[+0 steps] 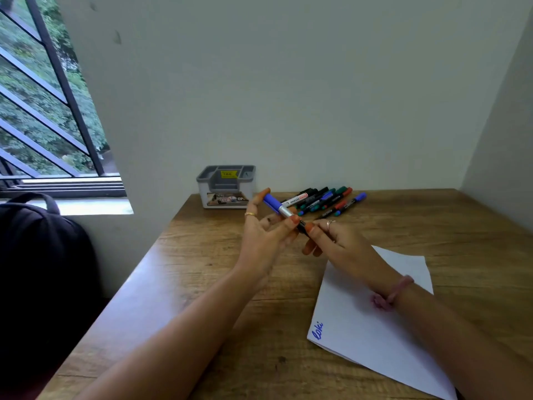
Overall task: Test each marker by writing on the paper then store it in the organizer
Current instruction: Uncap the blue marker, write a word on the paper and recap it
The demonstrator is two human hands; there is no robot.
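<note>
I see both hands above the tabletop's middle: left hand (266,226) pinches the blue-capped marker (284,212) at its barrel, right hand (331,241) grips its tail. Light, rigid, smooth; I'd hold mid-barrel. Organizer (225,186) at the far edge.

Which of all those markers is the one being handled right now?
The blue-capped marker, held between both hands above the table; all the others lie in a pile by the wall.

Wooden table (219,284) bears organizer (225,186), marker pile (323,202), paper (372,336)
</note>
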